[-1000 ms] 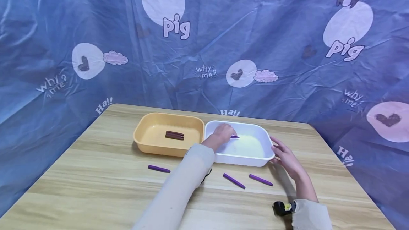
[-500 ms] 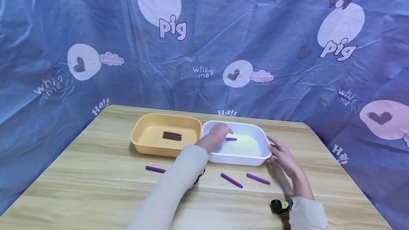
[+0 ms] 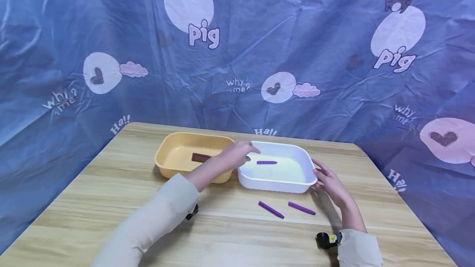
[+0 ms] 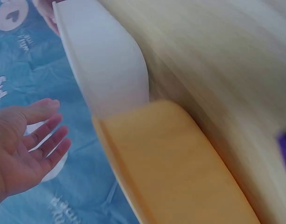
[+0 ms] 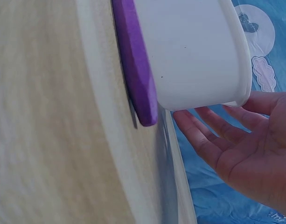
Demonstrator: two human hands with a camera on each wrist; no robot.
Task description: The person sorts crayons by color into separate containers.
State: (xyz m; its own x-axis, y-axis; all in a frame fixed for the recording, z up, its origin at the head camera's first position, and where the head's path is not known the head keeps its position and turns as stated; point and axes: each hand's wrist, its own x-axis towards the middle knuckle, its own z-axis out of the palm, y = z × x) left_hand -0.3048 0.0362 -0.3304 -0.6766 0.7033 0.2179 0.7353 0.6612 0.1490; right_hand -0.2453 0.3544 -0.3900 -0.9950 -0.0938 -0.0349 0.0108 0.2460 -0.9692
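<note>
At far left, a yellow-orange tray (image 3: pixel 170 171), with brown crayons (image 3: pixel 200 158) bunched side by side inside, partly behind the left wrist; count impossible to tell.

Next, the left hand (image 3: pixel 237 154), raised over the meeting ends of the trays — fingers parted and released, nothing grasped, tips reaching out above the left end of the neighbouring tray.

Then that white tray (image 3: pixel 274 184), set end to end with the yellow-orange one. On its floor, an inner purple crayon (image 3: pixel 266 162), lying flat, below and just right of the left fingertips. Long axis running left to right, roughly along the tray's length; blunt end toward the left hand, tapered tip away from it. Clearly nearer the left hand than the right.

In front, on the wooden table (image 3: pixel 237 238), a middle purple crayon (image 3: pixel 271 209) and an outer purple crayon (image 3: pixel 302 208), both slanting with tapered tips toward the right and the near edge. Outer one nearer the right hand; middle one too close to call.

Last, the right hand (image 3: pixel 331 182), fingers loosely extended against the outside of the white tray's right end — no crayon grasped.
</note>
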